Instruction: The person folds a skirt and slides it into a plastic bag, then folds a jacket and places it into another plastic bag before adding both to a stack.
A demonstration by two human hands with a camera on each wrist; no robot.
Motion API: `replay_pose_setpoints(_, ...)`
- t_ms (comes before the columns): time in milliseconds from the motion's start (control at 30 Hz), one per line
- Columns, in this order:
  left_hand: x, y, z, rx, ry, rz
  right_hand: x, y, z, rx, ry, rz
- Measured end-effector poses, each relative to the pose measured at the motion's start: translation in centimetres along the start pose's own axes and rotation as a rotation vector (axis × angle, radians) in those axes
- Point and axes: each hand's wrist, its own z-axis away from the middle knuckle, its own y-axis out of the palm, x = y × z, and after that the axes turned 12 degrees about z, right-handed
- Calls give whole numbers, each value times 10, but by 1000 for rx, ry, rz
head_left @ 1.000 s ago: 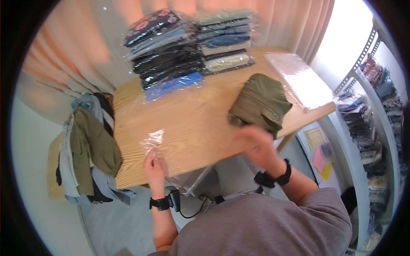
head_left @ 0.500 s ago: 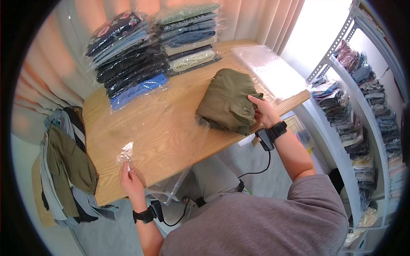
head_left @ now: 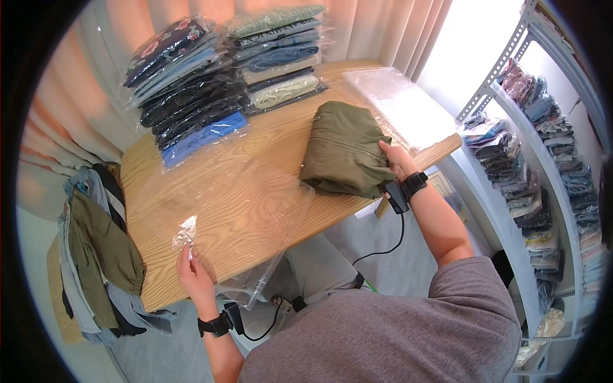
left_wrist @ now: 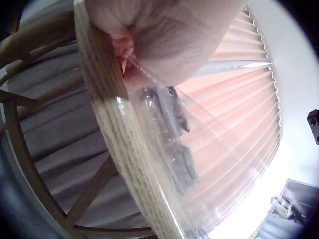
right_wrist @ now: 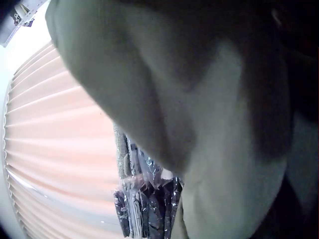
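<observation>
A clear plastic bag lies flat over the front of the wooden table [head_left: 150, 185], part of it hanging past the edge. My left hand [head_left: 196, 279] pinches its crumpled corner [head_left: 184, 232] at the table's left front. In the left wrist view, clear film [left_wrist: 214, 142] stretches away from the hand [left_wrist: 174, 40]. To the right, my right hand [head_left: 400, 161] grips the right side of a folded olive-green garment [head_left: 345, 150], thumb on top and the other fingers hidden under the cloth. The garment's left side overlaps the bag's right end in the head view.
Two stacks of bagged folded clothes [head_left: 191, 96] [head_left: 281, 60] stand at the back. Flat clear bags [head_left: 402, 102] lie at the right rear. Loose clothes [head_left: 99, 236] drape beside the table's left end. Shelves of bagged clothes [head_left: 530, 166] stand at the right.
My right hand has moved from in front of the olive garment to grip its right side. The garment has turned slightly, its zipped pocket no longer showing. The left hand keeps its pinch; the head view swung right.
</observation>
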Motion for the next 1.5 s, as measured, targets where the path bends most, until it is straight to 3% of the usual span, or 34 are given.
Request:
replay_pose_setpoints(133, -3, -2, -2, 21, 57, -126, 16, 9, 20, 100, -15, -26)
replay_pose_setpoints(200, -1, -2, -1, 2, 75, -122, 20, 19, 32, 255, -58, 21)
replay_pose_setpoints(333, -2, 0, -1, -7, 89, -136, 24, 28, 35, 229, 25, 155)
replay_pose_setpoints(433, -1, -2, 0, -12, 62, -92, 17, 29, 20, 288, 121, 82)
replay_pose_setpoints(533, -11, -1, 0, 5, 86, -181, 12, 32, 18, 477, 186, -114)
replay_pose_setpoints(633, -12, 1, 2, -13, 50, -147, 10, 44, 41, 383, 78, -107)
replay_pose_setpoints(733, -11, -1, 4, -45, 145, -193, -11, 41, 30, 446, 3, -212)
replay_pose_setpoints(833, -14, -4, 8, -142, 52, 40, -33, 35, 17, 427, -50, -309)
replay_pose_setpoints(967, -2, -25, 10, -301, 54, 103, -54, 21, 6, 379, -159, -468)
replay_pose_setpoints(1033, -17, -38, 8, -398, -83, 266, -59, 13, 13, 414, -141, -514)
replay_pose_setpoints(1133, -1, -58, 0, -489, -87, 278, -59, 7, 38, 404, -138, -525)
replay_pose_setpoints(1300, 55, -87, -27, -387, -203, 172, -64, 7, 69, 326, -228, -454)
replay_pose_setpoints(1400, 56, -87, -37, -314, -284, 184, -64, 11, 82, 317, -241, -449)
replay_pose_setpoints(1467, 37, -83, -34, -400, 122, -598, -60, 19, 95, 298, -291, -357)
replay_pose_setpoints(1500, 16, -81, -31, -404, 110, -598, -61, 18, 96, 316, -284, -375)
